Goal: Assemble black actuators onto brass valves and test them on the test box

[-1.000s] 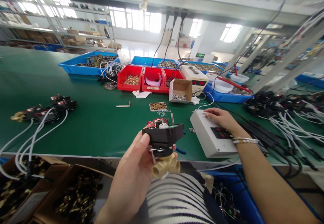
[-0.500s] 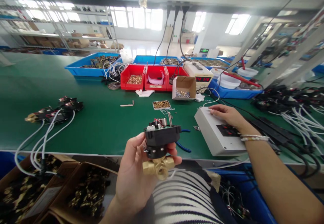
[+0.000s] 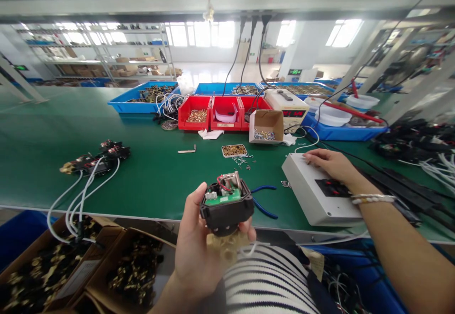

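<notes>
My left hand (image 3: 199, 252) grips a valve actuator (image 3: 226, 210): a black housing with a green circuit board and red wires on top, and a brass valve body underneath. It is held in front of my striped shirt, tilted so the board faces me. My right hand (image 3: 329, 162) rests on the white control box (image 3: 313, 195) on the green table, fingers bent over its far end, above the box's red switches. Blue-handled pliers (image 3: 265, 200) lie between the actuator and the box.
Red bins (image 3: 223, 112) of small parts, blue trays (image 3: 142, 98), a cardboard box (image 3: 266, 125) and a power supply (image 3: 287, 103) line the far side. Finished actuators with white cables (image 3: 94, 160) lie left. Cartons of brass parts (image 3: 85, 271) sit below the table edge. Black cables cover the right.
My left hand has tipped the actuator toward me, so its circuit board now shows and the brass body is mostly hidden. My right hand stays on the white box.
</notes>
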`<state>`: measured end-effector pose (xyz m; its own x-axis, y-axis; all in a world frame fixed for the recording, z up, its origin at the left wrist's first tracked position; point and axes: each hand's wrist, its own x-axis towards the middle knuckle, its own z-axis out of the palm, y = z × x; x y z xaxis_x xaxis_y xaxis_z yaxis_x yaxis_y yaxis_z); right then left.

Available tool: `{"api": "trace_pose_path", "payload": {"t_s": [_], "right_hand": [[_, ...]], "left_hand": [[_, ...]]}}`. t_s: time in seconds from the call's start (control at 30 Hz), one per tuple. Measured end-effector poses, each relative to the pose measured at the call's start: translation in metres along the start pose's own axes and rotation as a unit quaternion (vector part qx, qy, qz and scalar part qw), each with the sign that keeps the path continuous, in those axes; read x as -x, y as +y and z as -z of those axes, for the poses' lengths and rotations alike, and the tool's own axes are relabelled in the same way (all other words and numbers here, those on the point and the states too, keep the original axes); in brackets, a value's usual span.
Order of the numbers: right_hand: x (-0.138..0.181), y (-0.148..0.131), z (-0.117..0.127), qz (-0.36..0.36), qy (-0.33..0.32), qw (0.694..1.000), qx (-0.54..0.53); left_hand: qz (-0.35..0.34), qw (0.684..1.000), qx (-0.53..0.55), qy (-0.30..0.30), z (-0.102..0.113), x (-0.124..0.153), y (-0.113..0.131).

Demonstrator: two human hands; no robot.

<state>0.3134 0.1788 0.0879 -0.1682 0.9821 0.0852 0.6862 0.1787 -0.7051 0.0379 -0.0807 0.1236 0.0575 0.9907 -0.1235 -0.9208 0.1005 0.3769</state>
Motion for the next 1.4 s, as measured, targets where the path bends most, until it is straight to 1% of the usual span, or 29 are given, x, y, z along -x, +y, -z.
{"api": "trace_pose_path", "payload": {"t_s": [0.1,0.2,0.43,0.6,0.67,0.83,1.0,1.1,1.2,1.23,1.33,1.4], "right_hand": [[0.002,-0.001,0.001,-0.001,0.009,1.0,-0.01],[0.003,-0.003,0.001,-0.002,0.011,1.0,-0.016],[0.004,-0.004,0.0,-0.013,0.02,1.0,-0.008],[0.006,-0.007,0.001,-0.02,0.031,0.999,-0.008],[0.007,-0.009,0.0,-0.023,0.036,0.999,-0.009],[0.006,-0.013,0.0,-0.038,0.044,0.998,-0.001],[0.006,-0.012,0.0,-0.047,0.05,0.998,0.006],[0.006,-0.013,0.0,-0.049,0.052,0.997,0.005],[0.006,-0.014,-0.001,-0.057,0.054,0.997,0.006],[0.006,-0.014,-0.001,-0.059,0.054,0.997,0.006],[0.004,-0.012,-0.001,-0.058,0.056,0.997,0.002],[0.004,-0.01,-0.002,-0.051,0.056,0.997,-0.002]], "left_hand": [[0.008,0.998,0.046,-0.048,0.0,-0.002,0.0],[0.007,0.996,0.057,-0.064,0.001,-0.003,0.0],[-0.011,0.998,0.053,-0.033,0.003,-0.003,-0.001],[-0.025,0.999,-0.031,-0.027,0.013,-0.002,-0.004],[-0.035,0.998,-0.039,-0.03,0.015,-0.001,-0.006],[-0.054,0.997,0.019,-0.052,0.015,0.001,-0.009],[-0.023,0.996,0.06,-0.057,0.006,-0.001,-0.007],[-0.001,0.996,0.078,-0.043,0.002,-0.004,-0.008],[0.008,0.995,0.095,-0.023,0.005,-0.006,-0.011],[0.007,0.994,0.105,-0.027,0.006,-0.007,-0.012],[0.01,0.988,0.136,-0.072,0.011,-0.007,-0.012],[0.007,0.988,0.134,-0.079,0.011,-0.007,-0.01]]}}
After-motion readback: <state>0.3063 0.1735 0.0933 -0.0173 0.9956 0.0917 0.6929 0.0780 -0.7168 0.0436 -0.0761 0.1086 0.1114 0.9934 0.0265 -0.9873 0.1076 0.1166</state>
